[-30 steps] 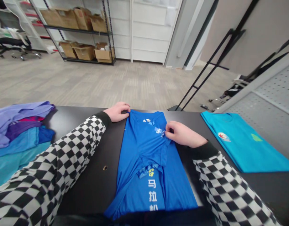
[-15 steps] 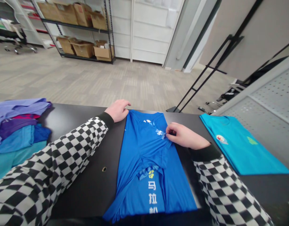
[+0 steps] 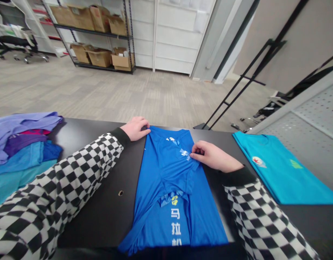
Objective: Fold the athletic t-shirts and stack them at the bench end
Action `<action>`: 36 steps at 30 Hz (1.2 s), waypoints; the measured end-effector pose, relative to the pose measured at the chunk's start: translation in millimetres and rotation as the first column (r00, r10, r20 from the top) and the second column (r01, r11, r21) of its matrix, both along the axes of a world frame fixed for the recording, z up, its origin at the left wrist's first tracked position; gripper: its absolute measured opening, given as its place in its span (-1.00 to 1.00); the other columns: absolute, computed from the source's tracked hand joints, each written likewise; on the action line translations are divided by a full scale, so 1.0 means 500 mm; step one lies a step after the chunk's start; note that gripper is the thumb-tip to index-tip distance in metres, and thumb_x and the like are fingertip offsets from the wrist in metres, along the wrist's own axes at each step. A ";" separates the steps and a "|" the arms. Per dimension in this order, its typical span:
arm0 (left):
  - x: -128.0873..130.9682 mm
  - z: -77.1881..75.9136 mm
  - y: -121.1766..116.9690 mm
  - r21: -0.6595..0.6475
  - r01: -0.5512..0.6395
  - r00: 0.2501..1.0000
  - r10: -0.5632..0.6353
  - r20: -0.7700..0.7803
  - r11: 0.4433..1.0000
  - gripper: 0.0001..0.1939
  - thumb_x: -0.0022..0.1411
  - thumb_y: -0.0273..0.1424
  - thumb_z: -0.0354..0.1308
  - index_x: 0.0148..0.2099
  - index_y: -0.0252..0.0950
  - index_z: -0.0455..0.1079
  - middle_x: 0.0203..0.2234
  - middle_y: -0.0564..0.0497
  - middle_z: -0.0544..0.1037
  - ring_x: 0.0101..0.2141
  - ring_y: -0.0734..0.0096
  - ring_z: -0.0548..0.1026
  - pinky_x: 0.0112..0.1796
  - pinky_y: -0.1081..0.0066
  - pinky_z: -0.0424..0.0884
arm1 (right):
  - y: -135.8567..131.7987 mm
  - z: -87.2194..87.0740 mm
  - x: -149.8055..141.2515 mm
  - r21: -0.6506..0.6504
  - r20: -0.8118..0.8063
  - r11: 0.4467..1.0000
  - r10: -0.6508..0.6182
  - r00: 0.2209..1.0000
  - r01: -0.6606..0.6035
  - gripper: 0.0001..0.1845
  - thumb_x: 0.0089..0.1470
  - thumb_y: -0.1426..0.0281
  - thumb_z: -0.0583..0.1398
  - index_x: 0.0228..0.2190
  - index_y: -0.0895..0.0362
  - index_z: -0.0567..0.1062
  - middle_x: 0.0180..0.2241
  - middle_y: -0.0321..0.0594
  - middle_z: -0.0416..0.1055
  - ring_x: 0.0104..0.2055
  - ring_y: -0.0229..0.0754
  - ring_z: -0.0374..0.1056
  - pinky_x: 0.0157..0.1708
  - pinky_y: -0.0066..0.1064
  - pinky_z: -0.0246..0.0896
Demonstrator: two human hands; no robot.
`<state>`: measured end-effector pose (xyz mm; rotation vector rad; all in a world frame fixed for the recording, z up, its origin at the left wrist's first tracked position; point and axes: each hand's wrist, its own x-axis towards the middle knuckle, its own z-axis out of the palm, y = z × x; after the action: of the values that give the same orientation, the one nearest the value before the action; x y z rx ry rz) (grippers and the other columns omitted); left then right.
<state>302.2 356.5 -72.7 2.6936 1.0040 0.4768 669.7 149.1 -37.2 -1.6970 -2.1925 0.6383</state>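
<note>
A blue T-shirt (image 3: 169, 173) lies lengthwise in front of me, its sides turned in and white lettering running down its lower part. My left hand (image 3: 136, 128) pinches the shirt's far left corner between thumb and fingers. On the right side, my right hand (image 3: 210, 155) has its fingers curled and its thumb and fingertips closed on the fabric beside a small white print. Wrinkles spread from the middle of the shirt, where a sleeve hem is bunched.
The black table (image 3: 101, 206) has a small hole left of the shirt. A pile of purple and blue clothes (image 3: 25, 144) lies at left, a folded turquoise T-shirt (image 3: 285, 169) at right. Beyond the table stand a shelf with cardboard boxes (image 3: 98, 56) and a black metal stand (image 3: 231, 97).
My left thumb and fingers have closed on the shirt's far left corner. My right hand stays almost in place. The view has shifted slightly.
</note>
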 end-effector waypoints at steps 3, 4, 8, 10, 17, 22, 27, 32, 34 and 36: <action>-0.010 0.015 -0.002 0.057 -0.124 0.991 0.121 0.049 0.991 -0.73 0.39 -0.14 0.15 -0.12 -0.22 0.51 -0.13 -0.18 0.57 0.00 -0.02 0.51 0.17 -0.01 0.41 | 0.000 0.002 -0.001 -0.004 -0.003 1.000 -0.008 1.000 0.008 -0.76 0.28 0.15 0.32 -0.30 0.05 0.57 -0.30 -0.18 0.53 -0.25 -0.05 0.45 -0.17 -0.21 0.30; -0.009 0.022 -0.015 0.069 -0.160 0.986 0.156 0.058 0.985 -0.73 0.39 -0.13 0.15 -0.18 -0.21 0.50 -0.17 -0.17 0.57 -0.04 0.00 0.52 0.14 0.00 0.42 | 0.000 0.003 -0.002 -0.009 -0.003 1.000 -0.009 1.000 0.009 -0.76 0.28 0.14 0.32 -0.30 0.05 0.57 -0.29 -0.18 0.53 -0.25 -0.05 0.45 -0.17 -0.21 0.30; 0.006 0.041 -0.099 -0.010 -0.192 0.981 0.192 -0.038 0.981 -0.52 0.41 0.08 0.17 -0.37 -0.18 0.47 -0.29 -0.11 0.57 -0.15 0.01 0.53 0.03 0.00 0.44 | 0.001 0.003 -0.002 -0.024 -0.004 1.000 -0.017 1.000 0.017 -0.75 0.28 0.13 0.32 -0.28 0.06 0.58 -0.29 -0.18 0.52 -0.25 -0.06 0.44 -0.16 -0.21 0.30; 0.014 0.040 -0.136 -0.043 -0.222 0.972 0.217 -0.090 0.974 -0.55 0.41 0.08 0.19 -0.31 -0.17 0.52 -0.24 -0.12 0.61 -0.11 -0.05 0.53 0.00 -0.02 0.44 | 0.001 0.001 -0.001 -0.026 -0.004 1.000 -0.015 1.000 0.015 -0.75 0.28 0.13 0.32 -0.28 0.06 0.58 -0.29 -0.18 0.52 -0.26 -0.06 0.43 -0.17 -0.22 0.30; 0.019 0.023 -0.149 -0.077 -0.307 0.947 0.296 -0.127 0.948 -0.75 0.44 -0.18 0.14 -0.24 -0.15 0.56 -0.14 -0.11 0.63 0.01 -0.10 0.51 0.07 -0.04 0.43 | 0.002 -0.007 0.002 -0.005 -0.012 1.000 -0.015 1.000 0.014 -0.75 0.27 0.13 0.32 -0.29 0.05 0.58 -0.32 -0.21 0.50 -0.28 -0.09 0.41 -0.19 -0.24 0.28; 0.006 0.020 -0.148 -0.054 -0.300 0.948 0.291 -0.130 0.952 -0.77 0.45 -0.21 0.13 -0.23 -0.16 0.51 -0.12 -0.12 0.62 0.04 -0.10 0.51 0.10 -0.05 0.44 | 0.001 -0.007 0.002 -0.007 -0.008 1.000 -0.015 1.000 0.015 -0.76 0.27 0.14 0.32 -0.29 0.05 0.58 -0.32 -0.21 0.51 -0.28 -0.08 0.41 -0.20 -0.23 0.28; -0.026 0.023 -0.152 0.048 -0.306 0.947 0.309 -0.089 0.951 -0.78 0.47 -0.25 0.11 -0.09 -0.15 0.57 -0.07 -0.15 0.64 0.07 -0.13 0.53 0.15 -0.13 0.45 | 0.002 -0.005 0.001 -0.013 0.000 1.000 -0.019 1.000 0.019 -0.76 0.27 0.14 0.31 -0.28 0.05 0.58 -0.29 -0.19 0.53 -0.27 -0.06 0.43 -0.20 -0.22 0.30; -0.028 0.029 -0.167 0.054 -0.013 0.998 0.017 -0.065 0.998 -0.49 0.61 -0.15 -0.06 0.33 -0.21 0.54 0.33 -0.16 0.57 0.34 0.03 0.47 0.40 0.02 0.31 | 0.002 -0.002 -0.001 -0.017 0.001 1.000 -0.013 1.000 0.013 -0.77 0.27 0.14 0.31 -0.29 0.04 0.57 -0.30 -0.20 0.52 -0.28 -0.07 0.43 -0.20 -0.22 0.31; -0.025 0.027 -0.172 -0.014 0.010 0.986 -0.012 -0.165 1.000 -0.35 0.61 -0.03 -0.08 0.53 -0.21 0.37 0.53 -0.14 0.35 0.50 -0.08 0.28 0.49 -0.08 0.17 | 0.003 -0.002 0.000 -0.016 -0.001 1.000 -0.012 1.000 0.012 -0.75 0.28 0.12 0.30 -0.28 0.04 0.57 -0.30 -0.20 0.52 -0.28 -0.07 0.43 -0.21 -0.22 0.31; -0.026 0.025 -0.171 -0.062 -0.047 0.966 0.029 -0.255 0.997 -0.20 0.56 0.11 -0.06 0.65 -0.15 0.16 0.62 -0.08 0.15 0.57 -0.26 0.11 0.51 -0.28 0.04 | 0.003 -0.003 0.002 -0.016 -0.003 1.000 -0.010 1.000 0.010 -0.73 0.29 0.10 0.30 -0.28 0.04 0.57 -0.30 -0.20 0.53 -0.28 -0.07 0.43 -0.21 -0.22 0.30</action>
<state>288.9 271.1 -60.0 2.7268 1.1165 0.1008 670.8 150.7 -38.6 -1.7131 -2.1808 0.6565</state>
